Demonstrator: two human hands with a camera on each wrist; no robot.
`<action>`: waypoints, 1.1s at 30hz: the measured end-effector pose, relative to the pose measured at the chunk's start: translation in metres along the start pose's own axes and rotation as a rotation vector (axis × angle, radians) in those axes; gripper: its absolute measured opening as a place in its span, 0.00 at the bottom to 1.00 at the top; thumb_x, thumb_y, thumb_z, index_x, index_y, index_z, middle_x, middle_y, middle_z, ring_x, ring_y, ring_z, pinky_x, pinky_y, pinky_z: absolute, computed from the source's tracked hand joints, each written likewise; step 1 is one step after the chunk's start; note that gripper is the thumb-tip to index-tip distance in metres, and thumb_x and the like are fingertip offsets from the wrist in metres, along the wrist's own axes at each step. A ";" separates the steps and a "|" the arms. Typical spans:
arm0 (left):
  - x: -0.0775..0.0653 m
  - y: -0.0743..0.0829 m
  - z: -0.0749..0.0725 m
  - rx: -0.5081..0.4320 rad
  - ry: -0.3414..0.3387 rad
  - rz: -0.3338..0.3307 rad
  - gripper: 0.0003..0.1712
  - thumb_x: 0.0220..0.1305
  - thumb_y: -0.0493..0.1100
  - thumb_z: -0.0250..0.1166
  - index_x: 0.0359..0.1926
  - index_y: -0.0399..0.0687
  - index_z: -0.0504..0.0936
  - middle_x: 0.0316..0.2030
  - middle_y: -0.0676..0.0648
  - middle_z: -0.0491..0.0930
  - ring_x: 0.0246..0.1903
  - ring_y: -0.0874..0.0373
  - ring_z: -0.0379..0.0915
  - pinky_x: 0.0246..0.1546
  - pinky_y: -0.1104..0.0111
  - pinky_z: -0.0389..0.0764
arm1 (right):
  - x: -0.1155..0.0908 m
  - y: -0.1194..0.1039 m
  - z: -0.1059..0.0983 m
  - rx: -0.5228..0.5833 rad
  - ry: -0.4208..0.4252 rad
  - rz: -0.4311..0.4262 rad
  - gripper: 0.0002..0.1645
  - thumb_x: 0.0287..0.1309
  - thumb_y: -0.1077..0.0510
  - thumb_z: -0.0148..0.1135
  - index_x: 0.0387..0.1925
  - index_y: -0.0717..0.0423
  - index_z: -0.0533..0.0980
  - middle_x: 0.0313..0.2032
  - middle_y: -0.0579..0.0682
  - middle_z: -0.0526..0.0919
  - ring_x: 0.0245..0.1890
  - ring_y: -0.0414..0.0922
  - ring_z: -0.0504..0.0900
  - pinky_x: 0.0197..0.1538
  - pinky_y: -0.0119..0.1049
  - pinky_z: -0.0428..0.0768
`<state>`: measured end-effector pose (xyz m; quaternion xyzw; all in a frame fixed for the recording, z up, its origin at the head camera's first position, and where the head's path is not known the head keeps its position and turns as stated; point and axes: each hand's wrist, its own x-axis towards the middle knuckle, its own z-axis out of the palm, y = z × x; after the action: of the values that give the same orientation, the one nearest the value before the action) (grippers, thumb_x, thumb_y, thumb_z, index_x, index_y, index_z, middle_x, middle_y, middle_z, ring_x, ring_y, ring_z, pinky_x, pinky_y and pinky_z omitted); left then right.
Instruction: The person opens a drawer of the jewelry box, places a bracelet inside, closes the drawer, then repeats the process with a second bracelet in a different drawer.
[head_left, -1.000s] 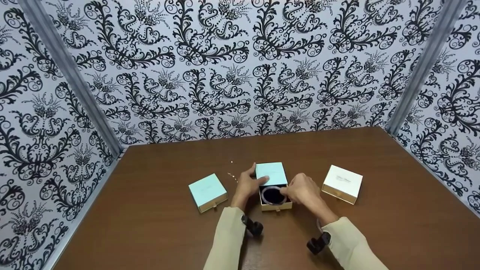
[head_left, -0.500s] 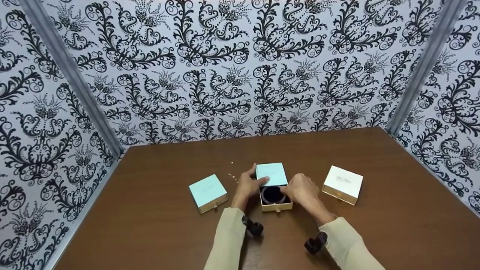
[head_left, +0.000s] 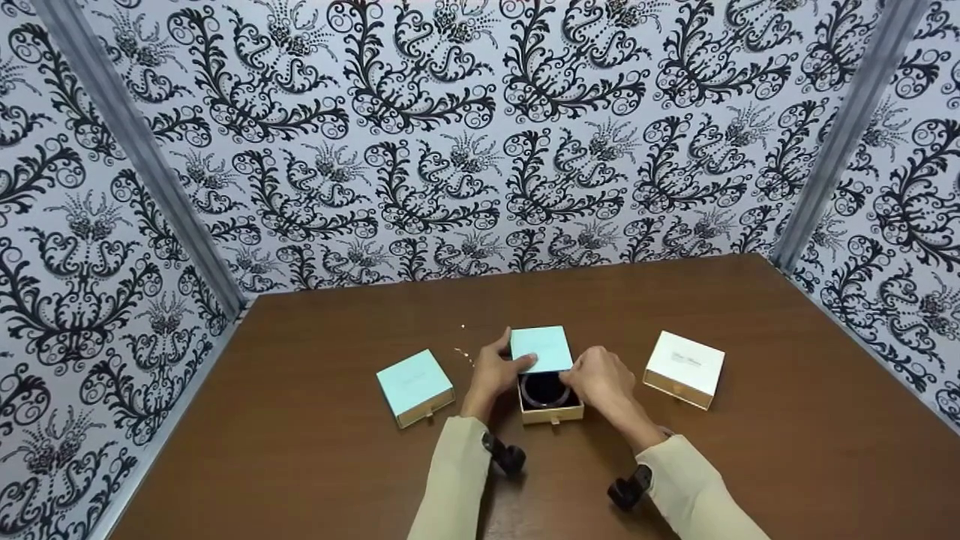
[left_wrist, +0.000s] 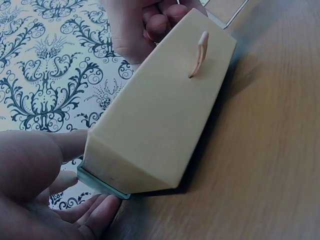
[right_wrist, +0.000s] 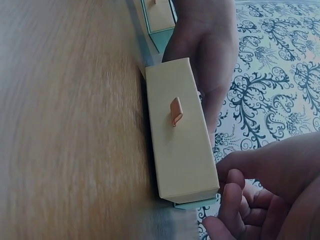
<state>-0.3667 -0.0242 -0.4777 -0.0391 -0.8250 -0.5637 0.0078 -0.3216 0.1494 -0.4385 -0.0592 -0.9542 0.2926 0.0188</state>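
In the head view, a turquoise drawer box stands mid-table, its cream drawer pulled out toward me. A dark round bangle sits inside the drawer. My left hand grips the box sleeve, thumb on top and fingers at its left side. My right hand is at the drawer's right side, thumb and forefinger pinching the bangle's upper right edge; the exact contact is mostly hidden. Both wrist views face the drawer front, with its small tan pull tab sticking out.
Another turquoise box stands closed to the left, and a closed white box to the right. A few small pale beads or a thin chain lie behind my left hand. Patterned walls border the brown table.
The bangle has gone down from a raised, tilted position over the drawer to lying inside it. My right hand has shifted slightly with it; my left hand keeps its grip on the box.
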 end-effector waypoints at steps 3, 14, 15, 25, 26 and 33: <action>0.000 0.000 0.000 0.000 0.006 -0.006 0.43 0.63 0.45 0.71 0.75 0.41 0.62 0.69 0.35 0.69 0.71 0.41 0.62 0.70 0.51 0.67 | 0.000 0.001 0.001 0.006 0.009 -0.011 0.17 0.57 0.49 0.71 0.15 0.49 0.82 0.10 0.43 0.76 0.20 0.42 0.77 0.34 0.43 0.75; -0.002 0.000 0.000 -0.015 0.009 -0.029 0.43 0.63 0.47 0.71 0.75 0.43 0.62 0.72 0.37 0.65 0.73 0.42 0.59 0.72 0.51 0.65 | 0.002 0.003 0.004 0.022 0.023 -0.024 0.12 0.56 0.49 0.72 0.21 0.48 0.84 0.11 0.43 0.78 0.22 0.42 0.79 0.40 0.50 0.78; -0.002 0.000 0.000 -0.015 0.011 -0.030 0.43 0.63 0.47 0.71 0.75 0.43 0.62 0.72 0.37 0.65 0.73 0.42 0.59 0.72 0.51 0.65 | 0.002 0.003 0.004 0.020 0.027 -0.025 0.12 0.56 0.49 0.72 0.21 0.47 0.84 0.11 0.43 0.78 0.23 0.42 0.79 0.41 0.51 0.78; -0.001 0.002 0.001 -0.027 -0.011 -0.014 0.44 0.64 0.45 0.71 0.75 0.41 0.60 0.71 0.35 0.66 0.72 0.41 0.61 0.71 0.52 0.67 | -0.001 0.006 0.005 0.051 0.061 -0.061 0.13 0.56 0.49 0.73 0.20 0.49 0.83 0.12 0.44 0.78 0.20 0.42 0.76 0.33 0.44 0.74; -0.001 0.002 0.001 -0.025 -0.013 -0.013 0.44 0.64 0.45 0.70 0.75 0.41 0.60 0.71 0.35 0.66 0.72 0.41 0.61 0.70 0.52 0.67 | -0.001 0.006 0.005 0.057 0.065 -0.068 0.14 0.56 0.49 0.73 0.20 0.49 0.83 0.12 0.44 0.78 0.19 0.42 0.76 0.31 0.42 0.72; -0.002 0.003 0.001 -0.016 -0.009 -0.037 0.44 0.64 0.46 0.70 0.76 0.44 0.60 0.72 0.35 0.65 0.73 0.41 0.60 0.71 0.52 0.67 | -0.005 0.003 -0.004 0.084 0.074 -0.079 0.13 0.56 0.49 0.73 0.21 0.49 0.85 0.21 0.45 0.83 0.22 0.43 0.76 0.26 0.36 0.65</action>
<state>-0.3642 -0.0223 -0.4749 -0.0263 -0.8212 -0.5701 -0.0065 -0.3156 0.1534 -0.4369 -0.0311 -0.9414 0.3289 0.0679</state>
